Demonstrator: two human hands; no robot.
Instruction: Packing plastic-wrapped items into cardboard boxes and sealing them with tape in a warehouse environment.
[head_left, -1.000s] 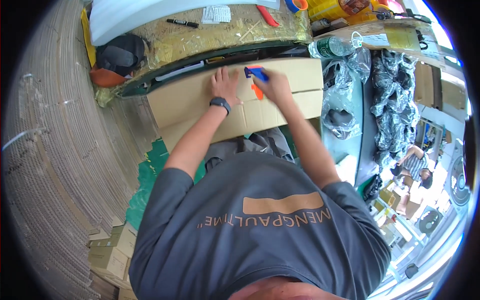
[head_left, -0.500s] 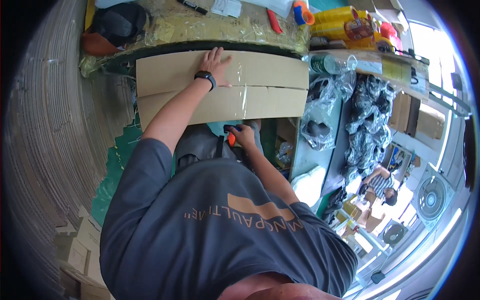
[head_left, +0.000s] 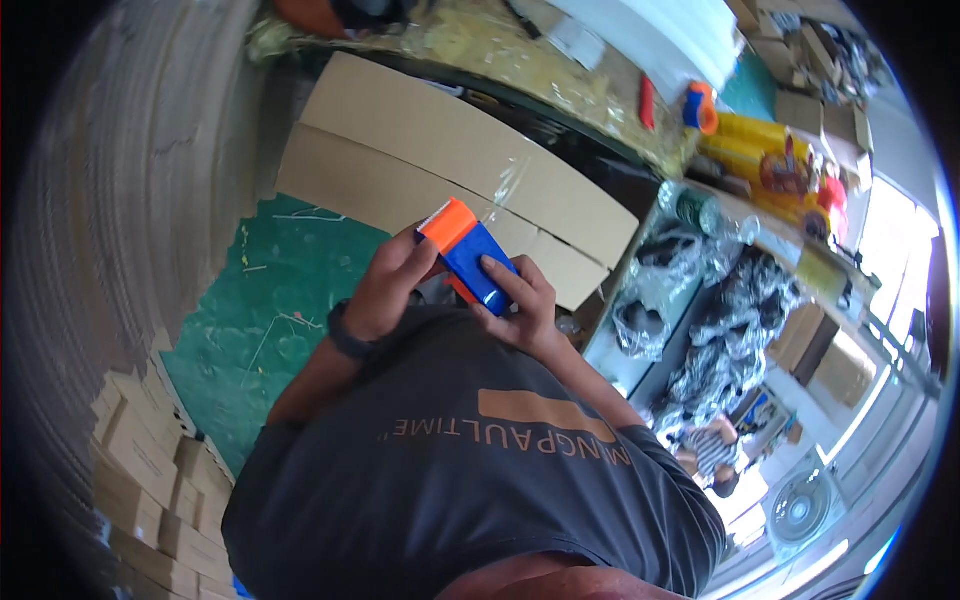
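Observation:
A blue and orange packing tape dispenser (head_left: 473, 262) is held up in front of my body, between both hands. My right hand (head_left: 525, 303) grips its blue body, with the thumb and fingers along the side. At the orange, toothed end my left hand (head_left: 393, 278) is closed, thumb against the edge; its other fingers are partly hidden. Beyond the dispenser lies a brown cardboard carton (head_left: 400, 135) with its long flaps meeting in a seam. A strip of clear tape (head_left: 512, 178) crosses that seam on the right part.
Stacked flat cardboard (head_left: 130, 200) rises at the left, above closed cartons (head_left: 150, 450). A workbench (head_left: 480, 60) borders the far side, with a red-handled tool (head_left: 647, 103) and another tape dispenser (head_left: 700, 107). Bagged dark items (head_left: 690, 350) fill the right. A person (head_left: 712, 450) is farther off.
My left hand has left the carton and come to the dispenser. My right hand has raised the dispenser from below the carton's edge. The view has turned, so the carton appears tilted.

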